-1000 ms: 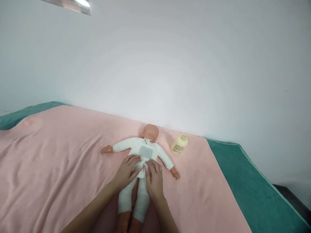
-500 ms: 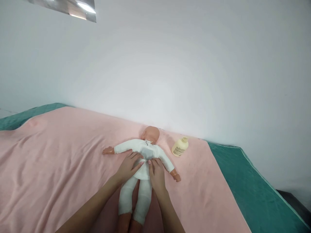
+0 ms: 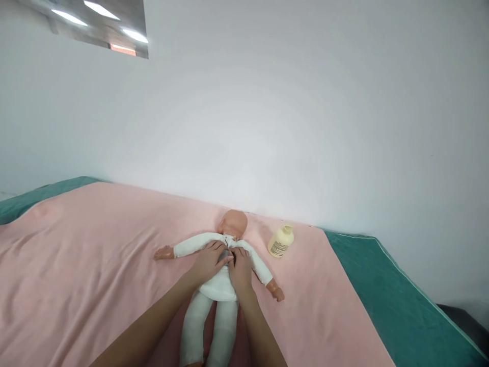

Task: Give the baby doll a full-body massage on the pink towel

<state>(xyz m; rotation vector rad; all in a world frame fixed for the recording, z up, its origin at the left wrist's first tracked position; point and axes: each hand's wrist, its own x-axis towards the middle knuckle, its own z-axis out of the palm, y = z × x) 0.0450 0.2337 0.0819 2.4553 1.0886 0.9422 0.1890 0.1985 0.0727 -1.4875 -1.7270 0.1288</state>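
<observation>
A baby doll in a white cloth suit lies stretched out with its arms spread. Its bald head points toward the wall, and no face shows. My left hand rests on the upper left of its torso, fingers extended. On the upper right of the torso lies my right hand, its fingers also laid out flat. Between the two hands a grey patch shows, partly covered by my thumbs, which come close together. Neither hand appears to grip anything.
A pale yellow bottle with dark print stands to the right of the doll's head. Beneath everything spreads a pink blanket, with a green sheet showing at both sides. A white wall rises behind.
Both hands have moved up the doll's torso toward its shoulders and now cover much of the grey patch. The view has tilted up slightly, so the doll and bottle appear lower.
</observation>
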